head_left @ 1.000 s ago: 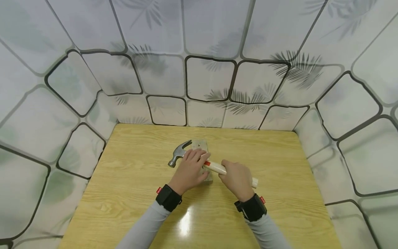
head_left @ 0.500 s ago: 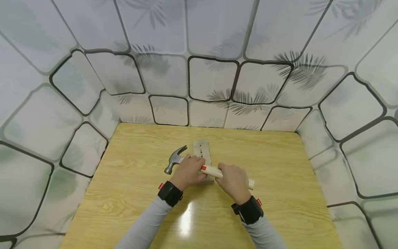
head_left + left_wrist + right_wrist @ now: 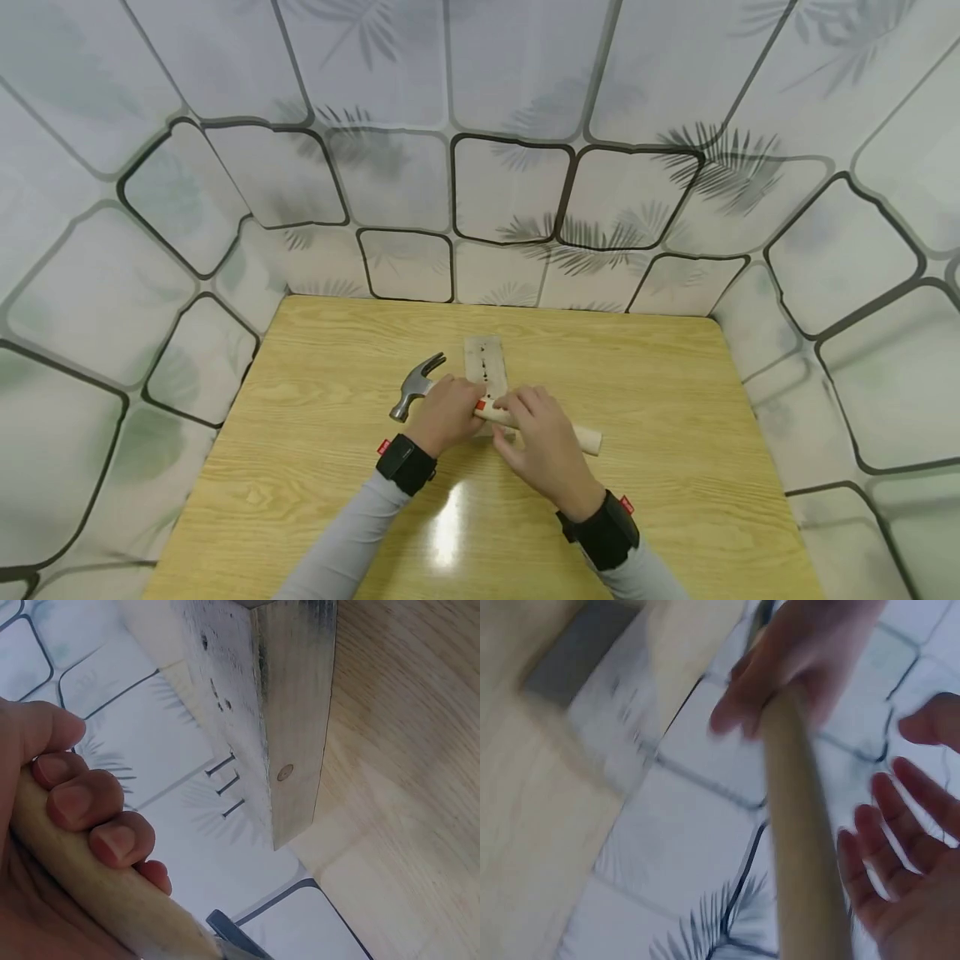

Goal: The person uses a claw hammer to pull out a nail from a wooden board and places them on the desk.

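A claw hammer is held above a pale wooden block. My left hand grips its wooden handle close to the head, fingers curled round it. My right hand is at the handle's rear part; in the right wrist view its fingers are spread and apart from the handle. Three nails stick out of the block's face in the left wrist view. Beside them are several dark holes or marks. The right wrist view is blurred.
The block lies on a yellow wood-grain table. Patterned cloth walls enclose the table at the back and both sides. Black bands are strapped on both wrists.
The hammer has come slightly left and nearer, uncovering more of the block. My right hand has let go of the handle and its fingers have straightened. My left hand now grips the handle.
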`<move>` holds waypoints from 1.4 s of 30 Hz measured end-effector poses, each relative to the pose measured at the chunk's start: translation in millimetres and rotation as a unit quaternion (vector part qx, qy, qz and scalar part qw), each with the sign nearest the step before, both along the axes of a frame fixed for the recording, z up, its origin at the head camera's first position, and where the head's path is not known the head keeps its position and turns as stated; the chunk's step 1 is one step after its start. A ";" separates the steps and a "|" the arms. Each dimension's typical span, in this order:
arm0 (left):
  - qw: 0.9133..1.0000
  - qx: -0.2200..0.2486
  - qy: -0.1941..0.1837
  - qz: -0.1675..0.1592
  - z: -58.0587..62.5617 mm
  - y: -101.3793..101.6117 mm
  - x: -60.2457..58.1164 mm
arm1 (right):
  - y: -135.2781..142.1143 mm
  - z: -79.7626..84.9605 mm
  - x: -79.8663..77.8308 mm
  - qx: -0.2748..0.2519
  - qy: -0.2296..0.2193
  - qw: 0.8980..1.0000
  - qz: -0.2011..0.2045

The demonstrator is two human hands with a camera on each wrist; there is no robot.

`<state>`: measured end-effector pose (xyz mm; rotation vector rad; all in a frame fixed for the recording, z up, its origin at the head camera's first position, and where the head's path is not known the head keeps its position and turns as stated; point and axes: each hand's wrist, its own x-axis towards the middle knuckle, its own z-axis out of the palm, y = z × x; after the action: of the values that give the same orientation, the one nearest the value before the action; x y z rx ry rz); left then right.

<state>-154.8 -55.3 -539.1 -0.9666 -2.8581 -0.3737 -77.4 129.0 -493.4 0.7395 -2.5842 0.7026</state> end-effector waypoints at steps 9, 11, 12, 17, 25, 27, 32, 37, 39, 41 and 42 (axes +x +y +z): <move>0.995 0.099 -0.026 -0.004 12.6 -8.0 -3.5 | -26.0 -25.6 23.1 -0.311 -0.292 0.904 0.009; 0.992 0.118 -0.046 -0.010 17.3 -7.7 -1.7 | -26.2 -28.1 15.2 -0.393 -0.305 0.867 -0.015; 0.991 0.125 -0.053 -0.011 19.4 -7.1 -0.7 | -26.7 -27.4 10.4 -0.434 -0.298 0.850 -0.012; 0.986 0.153 -0.071 -0.005 25.7 -2.2 3.1 | -33.9 -13.3 -10.2 -0.582 -0.265 0.768 0.011; 0.982 0.169 -0.088 0.010 27.7 6.5 4.9 | -41.5 4.3 -19.7 -0.713 -0.177 0.679 0.004; 0.979 0.177 -0.099 0.013 27.6 8.4 5.9 | -42.1 6.3 -20.8 -0.726 -0.154 0.670 0.016; 0.978 0.184 -0.091 0.021 28.4 16.5 7.3 | -43.3 9.4 -25.0 -0.748 -0.124 0.651 0.045; 0.978 0.191 -0.082 0.026 25.1 23.3 8.7 | -37.1 16.0 -27.2 -0.756 -0.080 0.648 0.055; 0.976 0.198 -0.082 0.027 24.1 24.0 9.5 | -35.1 19.8 -28.5 -0.758 -0.064 0.646 0.065; 0.975 0.206 -0.080 0.027 22.0 25.0 10.1 | -34.6 22.2 -30.6 -0.759 -0.051 0.644 0.080; 0.974 0.211 -0.079 0.026 21.3 26.3 10.5 | -35.0 22.6 -32.2 -0.760 -0.044 0.643 0.084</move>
<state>-144.3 -29.1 -517.9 -0.8081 -2.7505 -1.0444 -109.6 94.0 -470.8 0.2633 -1.0450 2.3966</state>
